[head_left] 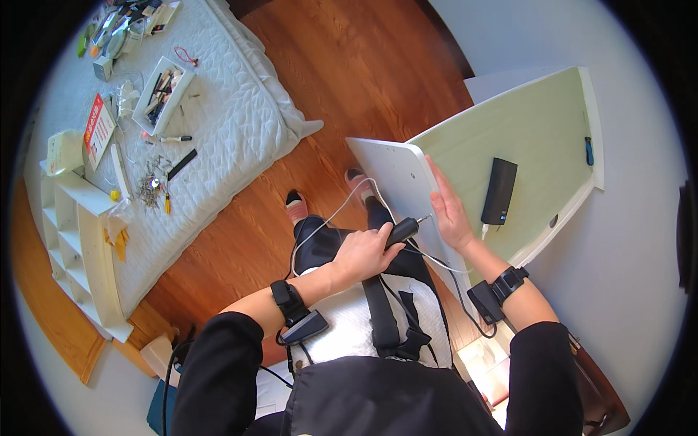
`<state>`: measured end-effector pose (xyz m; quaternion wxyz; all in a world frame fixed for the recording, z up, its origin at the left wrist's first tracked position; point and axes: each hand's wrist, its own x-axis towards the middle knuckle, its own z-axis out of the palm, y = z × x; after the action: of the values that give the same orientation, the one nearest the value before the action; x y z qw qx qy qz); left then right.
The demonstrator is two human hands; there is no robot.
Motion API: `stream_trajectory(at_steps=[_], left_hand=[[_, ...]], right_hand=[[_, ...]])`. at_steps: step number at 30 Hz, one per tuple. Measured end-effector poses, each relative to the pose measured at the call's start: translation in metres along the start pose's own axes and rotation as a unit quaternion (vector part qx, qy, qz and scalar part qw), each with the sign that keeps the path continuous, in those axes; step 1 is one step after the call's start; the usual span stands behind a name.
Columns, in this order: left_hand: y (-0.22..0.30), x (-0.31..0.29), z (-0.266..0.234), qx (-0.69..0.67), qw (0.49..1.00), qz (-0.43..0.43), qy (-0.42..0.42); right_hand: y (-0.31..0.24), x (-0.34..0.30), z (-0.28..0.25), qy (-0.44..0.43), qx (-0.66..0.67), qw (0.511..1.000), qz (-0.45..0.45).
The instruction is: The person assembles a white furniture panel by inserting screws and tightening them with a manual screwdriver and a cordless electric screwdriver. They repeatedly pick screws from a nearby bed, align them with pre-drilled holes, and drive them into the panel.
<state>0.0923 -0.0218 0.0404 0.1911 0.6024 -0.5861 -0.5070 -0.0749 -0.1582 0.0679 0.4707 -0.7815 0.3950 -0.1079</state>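
Observation:
My left hand [363, 253] is closed around a black electric screwdriver [402, 232], whose metal bit points right toward a white panel [392, 168]. The panel stands upright in front of me, with a rounded corner and small holes in its face. My right hand [452, 209] holds the panel by its right edge, fingers stretched along it and thumb near the edge. A thin white cable [331, 218] loops over my lap and past the panel. Where the bit's tip meets the panel, if it does, I cannot make out.
On the pale green board [542, 145] at right lie a black power bank [499, 191] and a small blue-black tool [589, 150]. A quilted bed [225, 131] at left bears a white box [161, 96] of small items and scattered screws [151, 190]. A white compartment shelf [69, 232] stands beside it.

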Motion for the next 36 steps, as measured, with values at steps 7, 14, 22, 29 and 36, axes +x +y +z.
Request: stream_trajectory(at_steps=[7,14,22,29,36], left_hand=[[0.001,-0.011,-0.032,-0.053,0.993,-0.065,-0.085],[-0.036,-0.092,-0.114,-0.210,0.956,-0.195,-0.056],[-0.020,-0.150,-0.151,-0.466,0.871,-0.155,-0.010],[0.019,-0.191,-0.137,-0.516,0.853,-0.085,-0.003],[0.056,-0.219,-0.107,-0.487,0.867,-0.090,0.060]], right_hand=[[-0.003,-0.006,0.004,0.065,-0.123,0.990,-0.018],[-0.036,-0.070,0.043,0.366,-0.022,0.926,0.087],[-0.057,-0.186,0.088,0.506,0.153,0.828,0.186],[-0.050,-0.193,0.072,0.504,0.231,0.821,0.139],[-0.056,-0.214,0.061,0.474,0.244,0.838,0.118]])
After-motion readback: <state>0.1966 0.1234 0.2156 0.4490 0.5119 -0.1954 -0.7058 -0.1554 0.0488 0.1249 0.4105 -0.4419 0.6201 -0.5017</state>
